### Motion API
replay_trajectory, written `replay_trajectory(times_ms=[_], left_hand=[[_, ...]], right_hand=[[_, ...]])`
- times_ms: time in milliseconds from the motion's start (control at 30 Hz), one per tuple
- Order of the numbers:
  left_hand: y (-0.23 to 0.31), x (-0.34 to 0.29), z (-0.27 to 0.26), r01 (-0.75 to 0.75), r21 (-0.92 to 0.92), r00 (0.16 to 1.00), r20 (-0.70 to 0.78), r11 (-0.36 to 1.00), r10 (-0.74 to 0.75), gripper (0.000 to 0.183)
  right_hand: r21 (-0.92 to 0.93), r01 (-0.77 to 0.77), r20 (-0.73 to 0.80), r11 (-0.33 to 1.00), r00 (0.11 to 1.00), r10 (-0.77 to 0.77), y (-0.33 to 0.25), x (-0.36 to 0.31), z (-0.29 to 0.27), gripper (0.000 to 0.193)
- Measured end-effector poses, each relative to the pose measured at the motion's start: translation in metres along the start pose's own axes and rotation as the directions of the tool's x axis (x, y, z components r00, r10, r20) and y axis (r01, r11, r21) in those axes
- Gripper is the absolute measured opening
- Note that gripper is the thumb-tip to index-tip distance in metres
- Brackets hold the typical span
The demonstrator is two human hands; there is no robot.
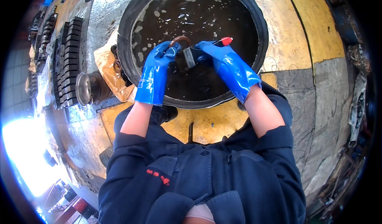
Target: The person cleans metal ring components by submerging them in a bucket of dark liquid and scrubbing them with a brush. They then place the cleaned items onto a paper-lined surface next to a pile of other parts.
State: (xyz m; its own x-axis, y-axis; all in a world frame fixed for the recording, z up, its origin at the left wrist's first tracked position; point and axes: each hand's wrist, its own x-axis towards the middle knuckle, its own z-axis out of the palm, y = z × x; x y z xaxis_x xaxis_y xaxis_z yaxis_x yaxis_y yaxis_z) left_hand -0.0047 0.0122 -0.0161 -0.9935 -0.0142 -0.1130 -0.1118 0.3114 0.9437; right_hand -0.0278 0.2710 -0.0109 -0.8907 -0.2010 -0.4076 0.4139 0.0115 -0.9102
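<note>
Both my hands wear long shiny blue rubber gloves and are held over a large round black tub [126, 21] of dark, murky liquid. My left hand [154, 71] is closed on one end of a curved, rust-brown metal piece [181, 38], which arches toward the right. In my right hand [230, 67] is a brush with a red-tipped handle [227, 41]; its wide grey head [190, 57] points left, close to the curved piece. Whether the brush touches the piece I cannot tell. Pale foam patches float on the liquid.
Left of the tub lie a crumpled tan bag [106, 61] with dark parts and a metal cylinder [90, 88]. Farther left stands a row of black ribbed parts [71, 61]. Yellow and grey boards [294, 88] cover the floor. Scrap metal lines the right edge.
</note>
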Motion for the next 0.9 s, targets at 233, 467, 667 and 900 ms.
replay_trajectory(times_ms=[233, 467, 667, 900], left_hand=[[0.018, 0.001, -0.018, 0.184, -0.443, 0.983, 0.084, 0.878, -0.164, 0.034], [-0.004, 0.009, -0.006, 0.114, -0.246, 0.977, 0.205, 0.963, -0.063, 0.044], [-0.012, 0.015, 0.009, -0.228, -0.039, 0.952, 0.2, 0.973, 0.231, 0.047], [0.001, 0.003, 0.006, -0.212, 0.585, 0.947, 0.32, 0.783, 0.017, 0.039]], right_hand=[[-0.167, 0.016, -0.069, 0.986, 0.997, -0.028, -0.006, -0.001, 0.014, 0.044], [-0.322, -0.039, 0.127, 0.946, 0.988, 0.084, 0.017, 0.02, 0.007, 0.045], [-0.946, 0.163, 0.131, 0.28, 0.983, -0.13, -0.02, -0.008, 0.026, 0.02], [-0.964, 0.124, 0.104, 0.235, 0.99, -0.094, -0.01, 0.001, 0.023, 0.022]])
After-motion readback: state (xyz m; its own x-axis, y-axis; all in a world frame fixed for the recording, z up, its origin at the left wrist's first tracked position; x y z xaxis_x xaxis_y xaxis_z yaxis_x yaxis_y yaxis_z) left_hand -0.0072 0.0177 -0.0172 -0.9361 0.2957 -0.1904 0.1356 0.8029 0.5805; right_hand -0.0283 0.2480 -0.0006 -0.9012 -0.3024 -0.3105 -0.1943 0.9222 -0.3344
